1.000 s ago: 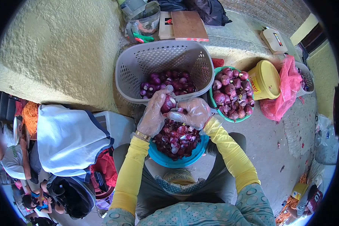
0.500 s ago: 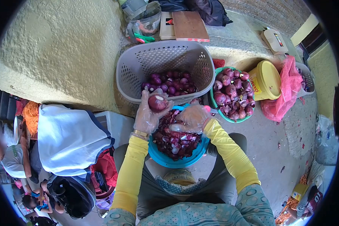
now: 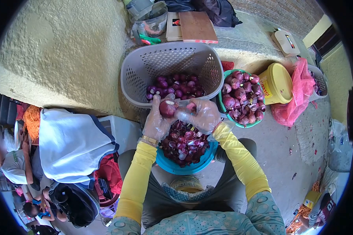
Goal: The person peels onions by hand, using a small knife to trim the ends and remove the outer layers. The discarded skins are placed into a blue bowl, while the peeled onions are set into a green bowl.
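Note:
My left hand [image 3: 157,122], in a clear plastic glove, is closed around a red onion [image 3: 168,108]. Beside it my right hand [image 3: 203,115], also gloved, is closed near the onion, its thumb and fingers pinched on something I cannot make out. Below both hands sits a blue basin [image 3: 184,169] full of dark red onion skins [image 3: 185,145]. Behind them, a grey perforated basket [image 3: 135,84] holds shiny purple onions [image 3: 178,87]. A green-rimmed basin [image 3: 245,125] to the right is heaped with onions in their dry skins [image 3: 240,94].
A yellow lidded bucket [image 3: 280,84] and a pink mesh bag [image 3: 298,92] stand at the right. A white cloth [image 3: 72,145] covers things at the left, near a seated person [image 3: 15,166]. A wooden board [image 3: 197,26] lies behind the basket.
My right hand has risen from the skins in the blue basin to beside the onion. My left hand has shifted slightly right with the onion still in it.

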{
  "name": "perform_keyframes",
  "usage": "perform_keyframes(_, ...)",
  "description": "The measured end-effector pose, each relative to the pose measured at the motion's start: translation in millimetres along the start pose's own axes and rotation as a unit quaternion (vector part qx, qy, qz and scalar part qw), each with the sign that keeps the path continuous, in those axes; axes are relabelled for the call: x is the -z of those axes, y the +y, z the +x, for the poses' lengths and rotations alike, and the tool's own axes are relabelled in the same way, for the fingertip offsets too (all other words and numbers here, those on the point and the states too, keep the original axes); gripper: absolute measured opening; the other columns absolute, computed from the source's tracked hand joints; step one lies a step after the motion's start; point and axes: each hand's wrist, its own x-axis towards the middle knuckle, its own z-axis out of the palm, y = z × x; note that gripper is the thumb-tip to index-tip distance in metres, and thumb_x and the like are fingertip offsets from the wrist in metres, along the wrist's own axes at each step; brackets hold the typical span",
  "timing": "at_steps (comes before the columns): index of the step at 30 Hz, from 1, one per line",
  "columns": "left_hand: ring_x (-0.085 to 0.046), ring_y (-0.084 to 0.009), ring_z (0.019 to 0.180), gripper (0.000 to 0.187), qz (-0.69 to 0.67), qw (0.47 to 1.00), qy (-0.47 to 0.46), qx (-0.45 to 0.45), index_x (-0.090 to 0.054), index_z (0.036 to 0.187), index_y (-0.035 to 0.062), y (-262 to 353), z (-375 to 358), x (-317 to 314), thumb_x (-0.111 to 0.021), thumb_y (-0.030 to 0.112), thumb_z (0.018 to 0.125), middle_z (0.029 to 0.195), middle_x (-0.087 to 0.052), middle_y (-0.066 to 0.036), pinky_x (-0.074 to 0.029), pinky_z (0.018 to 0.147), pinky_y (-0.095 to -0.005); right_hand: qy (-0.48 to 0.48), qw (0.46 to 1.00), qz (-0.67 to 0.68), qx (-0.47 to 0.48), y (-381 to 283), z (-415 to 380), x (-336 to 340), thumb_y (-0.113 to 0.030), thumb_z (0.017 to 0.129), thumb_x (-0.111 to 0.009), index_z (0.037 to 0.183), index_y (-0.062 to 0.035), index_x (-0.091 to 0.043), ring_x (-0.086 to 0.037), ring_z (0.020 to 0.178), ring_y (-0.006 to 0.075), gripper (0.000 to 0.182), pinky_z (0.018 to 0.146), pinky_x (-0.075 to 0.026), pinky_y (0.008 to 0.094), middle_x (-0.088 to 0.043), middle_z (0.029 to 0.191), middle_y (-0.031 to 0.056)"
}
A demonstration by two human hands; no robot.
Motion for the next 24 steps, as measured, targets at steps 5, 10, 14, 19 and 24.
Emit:
perform_keyframes(5,-0.059,-0.0352,0.118,0.06,-0.127,0.991,0.005,0.03,-0.048,0.134,0.0009,-4,1,3,-0.05,0.053,0.104,0.129,-0.056,-0.021,-0.052,0.104,-0.056,-0.034,0.965,0.243,-0.098,13,-2,-20,-0.045,0.102,-0.057,0.125,-0.0063,-0.059,-0.061,0.077,0.0159,0.045,0.063,-0.055,0.0349,-0.062,0.096,0.007)
perform_keyframes(10,-0.057,-0.0325,0.12,0.047,-0.197,0.98,0.016,-0.022,-0.047,0.133,-0.0004,6,6,8,-0.061,0.033,0.103,0.128,-0.055,-0.02,-0.048,0.108,-0.0543,-0.087,0.897,0.397,-0.175,10,-2,-18,-0.045,0.11,-0.042,0.151,-0.0134,-0.043,-0.051,0.071,0.0083,0.052,0.058,-0.051,0.0241,-0.053,0.1,0.001)
perform_keyframes(14,-0.056,-0.0301,0.122,0.045,-0.152,0.984,-0.051,-0.076,-0.048,0.133,0.0001,6,7,7,-0.064,0.028,0.101,0.13,-0.055,-0.018,-0.045,0.111,-0.052,-0.104,0.866,0.474,-0.119,12,0,-20,-0.049,0.109,-0.041,0.154,-0.0145,-0.041,-0.044,0.065,0.0065,0.057,0.052,-0.039,0.0206,-0.048,0.091,-0.0024)
perform_keyframes(19,-0.054,-0.0288,0.124,0.042,-0.077,0.991,-0.064,-0.09,-0.05,0.132,0.0012,7,0,-3,-0.066,0.022,0.1,0.132,-0.055,-0.014,-0.044,0.112,-0.051,-0.105,0.859,0.483,-0.135,9,-1,-27,-0.054,0.108,-0.04,0.117,-0.0075,-0.058,-0.039,0.057,0.0044,0.05,0.046,-0.028,0.0232,-0.046,0.077,-0.0048)
perform_keyframes(24,-0.054,-0.0306,0.125,0.044,-0.102,0.991,-0.047,-0.08,-0.05,0.133,0.0039,3,4,3,-0.065,0.03,0.101,0.13,-0.056,-0.016,-0.044,0.112,-0.051,-0.152,0.878,0.425,-0.161,-4,-4,-11,-0.058,0.107,-0.038,0.083,-0.0113,-0.048,-0.034,0.049,0.0061,0.054,0.045,-0.027,0.0241,-0.04,0.065,-0.0057)
